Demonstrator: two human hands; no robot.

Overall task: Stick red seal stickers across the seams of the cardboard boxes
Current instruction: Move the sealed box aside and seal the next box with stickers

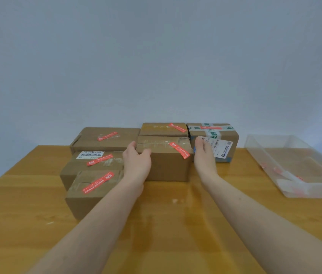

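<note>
Head view looks down over a wooden table (27, 204) at a cluster of cardboard boxes, and the middle box (166, 165) serves as the landmark. It sits toward the far half of the table, with a red seal sticker (179, 150) running diagonally over its top and folding down the front right edge. The left hand (137, 162) grips this box at its left top corner, thumb on the top face and fingers wrapped along the left side. The right hand (203, 155) stands just beside the box's right side, fingers straight and together, palm turned toward the box; whether it touches the cardboard cannot be told.

Directly behind the middle box is a flatter box (163, 129) with its own red sticker. Left of the middle box lie three more boxes, each with a red sticker on top: a far one (104, 138), a middle one bearing a white barcode label (91, 155), and a near one (95, 186). Right of the middle box, behind the right hand, stands a box wrapped in green-printed tape (215, 139) with a white shipping label on its front. Well to the right of it all lies a clear plastic tray (294, 167) holding red and white scraps, too blurred to identify.
</note>
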